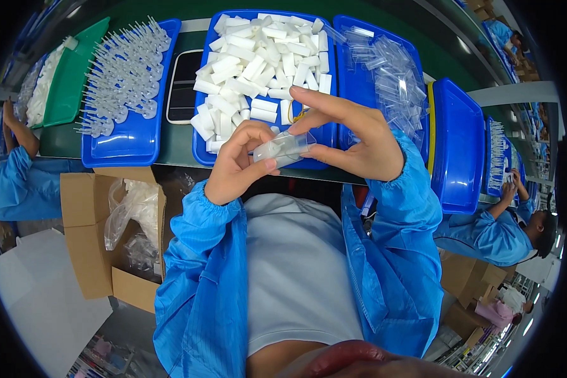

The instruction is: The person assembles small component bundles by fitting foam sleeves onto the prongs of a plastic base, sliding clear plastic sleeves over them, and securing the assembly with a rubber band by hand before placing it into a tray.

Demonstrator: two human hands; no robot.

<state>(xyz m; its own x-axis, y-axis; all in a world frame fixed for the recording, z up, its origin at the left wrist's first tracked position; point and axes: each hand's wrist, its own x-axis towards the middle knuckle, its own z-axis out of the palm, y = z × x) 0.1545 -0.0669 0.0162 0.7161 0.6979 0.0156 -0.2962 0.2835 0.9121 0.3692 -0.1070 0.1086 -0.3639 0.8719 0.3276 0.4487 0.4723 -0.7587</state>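
Note:
In front of my chest, my left hand [236,165] grips a short white plastic piece [268,152] between thumb and fingers. A clear plastic sleeve [298,144] sits around or against that piece's right end; how deep it goes I cannot make out. The sleeve's right side is pinched by the thumb and a finger of my right hand [368,140], with its index finger raised. Just beyond both hands lies a blue tray [201,142] heaped with white plastic pieces [264,57]. A thin yellow loop [300,116] shows at the near part of that heap.
A blue tray [346,38] of clear sleeves [397,85] stands right, beside another blue tray [463,148]. Leftward are stemmed translucent parts [123,75] on a blue tray [120,151], a green tray [75,82] and an open carton [85,233]. Co-workers sit at both sides.

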